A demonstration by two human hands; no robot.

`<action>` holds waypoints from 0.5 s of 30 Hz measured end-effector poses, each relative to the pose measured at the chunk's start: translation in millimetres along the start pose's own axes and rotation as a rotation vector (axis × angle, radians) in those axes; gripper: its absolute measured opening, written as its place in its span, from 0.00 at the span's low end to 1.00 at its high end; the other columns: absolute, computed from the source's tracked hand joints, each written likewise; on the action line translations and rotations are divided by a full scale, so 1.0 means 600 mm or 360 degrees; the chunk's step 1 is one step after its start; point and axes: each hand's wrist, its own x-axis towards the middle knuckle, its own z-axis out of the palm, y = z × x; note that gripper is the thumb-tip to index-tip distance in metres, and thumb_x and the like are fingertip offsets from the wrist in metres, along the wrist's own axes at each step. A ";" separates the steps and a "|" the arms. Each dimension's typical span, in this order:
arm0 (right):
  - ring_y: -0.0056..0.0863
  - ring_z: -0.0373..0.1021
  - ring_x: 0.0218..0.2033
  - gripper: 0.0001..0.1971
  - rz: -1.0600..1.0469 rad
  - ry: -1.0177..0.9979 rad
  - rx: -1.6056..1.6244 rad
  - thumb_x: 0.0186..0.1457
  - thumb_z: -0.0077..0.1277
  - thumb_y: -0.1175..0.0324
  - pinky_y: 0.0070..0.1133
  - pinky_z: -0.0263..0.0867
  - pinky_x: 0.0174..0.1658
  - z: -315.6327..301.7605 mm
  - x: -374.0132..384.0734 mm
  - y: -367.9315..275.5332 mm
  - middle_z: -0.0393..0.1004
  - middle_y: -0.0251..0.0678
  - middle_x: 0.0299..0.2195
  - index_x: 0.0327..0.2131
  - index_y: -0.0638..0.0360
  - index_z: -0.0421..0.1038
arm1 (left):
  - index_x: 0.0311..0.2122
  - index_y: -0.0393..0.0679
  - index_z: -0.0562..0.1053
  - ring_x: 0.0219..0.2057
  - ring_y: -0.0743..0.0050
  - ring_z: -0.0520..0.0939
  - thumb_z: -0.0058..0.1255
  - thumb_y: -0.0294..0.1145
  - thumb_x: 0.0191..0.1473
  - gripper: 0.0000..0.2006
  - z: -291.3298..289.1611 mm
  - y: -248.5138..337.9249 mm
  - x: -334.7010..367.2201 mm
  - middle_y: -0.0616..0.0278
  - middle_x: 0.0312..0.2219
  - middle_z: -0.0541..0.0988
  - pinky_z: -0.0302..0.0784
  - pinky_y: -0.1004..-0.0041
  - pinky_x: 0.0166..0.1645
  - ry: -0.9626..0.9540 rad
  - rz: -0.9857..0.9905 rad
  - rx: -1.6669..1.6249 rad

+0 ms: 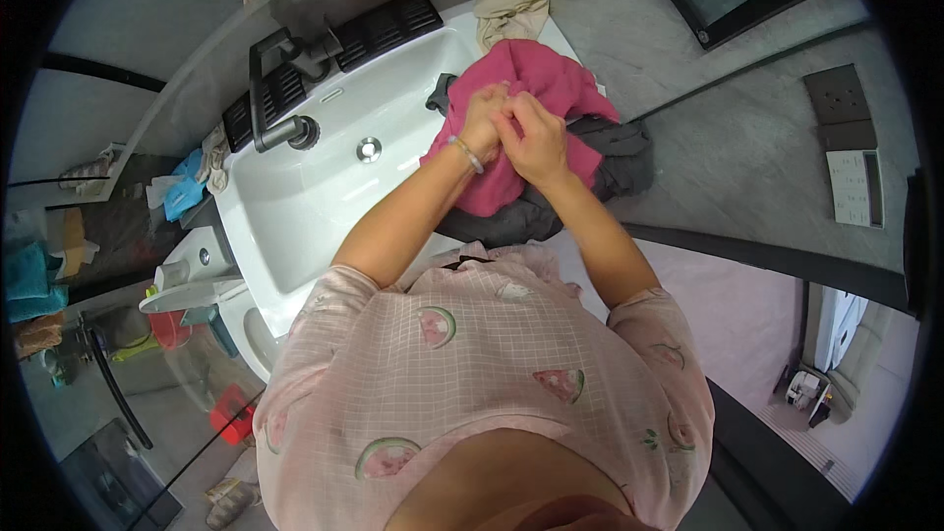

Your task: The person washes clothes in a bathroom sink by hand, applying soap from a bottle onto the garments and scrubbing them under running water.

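Note:
A crumpled deep-pink garment lies over the right side of the white sink, on top of dark grey clothing. My left hand, with a pale bangle at its wrist, is closed at the middle of the pink garment. Right beside it, my right hand has its fingers curled, and the two hands touch. Both seem to grip the pink fabric, though the pinched part is mostly hidden between my fingers. Behind the pink garment, a beige cloth rests on the sink's back right corner.
The white sink has a drain and a dark pull-out faucet. Black slotted trays line its back edge. A toilet stands to the left, with a red container nearby. A wall panel is at right.

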 end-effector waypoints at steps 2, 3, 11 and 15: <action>0.39 0.65 0.16 0.12 0.0381 0.0115 0.0043 0.49 0.51 0.70 0.28 0.58 0.20 0.012 0.015 0.047 0.64 0.41 0.14 0.17 0.60 0.60 | 0.22 0.45 0.68 0.22 0.86 0.65 0.38 0.32 0.56 0.12 -0.007 -0.019 0.019 0.73 0.19 0.68 0.62 0.82 0.28 -0.0061 0.0081 0.0280; 0.39 0.65 0.15 0.13 0.0510 0.0159 0.0034 0.49 0.51 0.70 0.29 0.57 0.20 0.014 0.029 0.056 0.63 0.41 0.13 0.17 0.60 0.60 | 0.22 0.46 0.67 0.24 0.87 0.67 0.37 0.32 0.56 0.12 0.002 -0.002 0.002 0.73 0.19 0.68 0.62 0.83 0.29 -0.0144 0.0030 0.0484; 0.42 0.63 0.16 0.13 0.0581 -0.0019 -0.0099 0.48 0.47 0.67 0.33 0.55 0.21 0.040 0.030 0.055 0.62 0.47 0.14 0.17 0.62 0.57 | 0.31 0.40 0.73 0.26 0.80 0.74 0.46 0.33 0.52 0.08 -0.020 -0.015 0.022 0.63 0.27 0.76 0.69 0.77 0.28 -0.0078 -0.0106 0.0127; 0.37 0.61 0.14 0.12 0.0467 0.0023 0.0054 0.48 0.45 0.70 0.30 0.55 0.21 0.057 0.007 -0.004 0.63 0.46 0.13 0.17 0.65 0.57 | 0.31 0.39 0.74 0.26 0.82 0.74 0.45 0.32 0.51 0.08 -0.037 0.011 0.004 0.66 0.26 0.75 0.69 0.78 0.29 -0.0076 -0.0078 -0.0049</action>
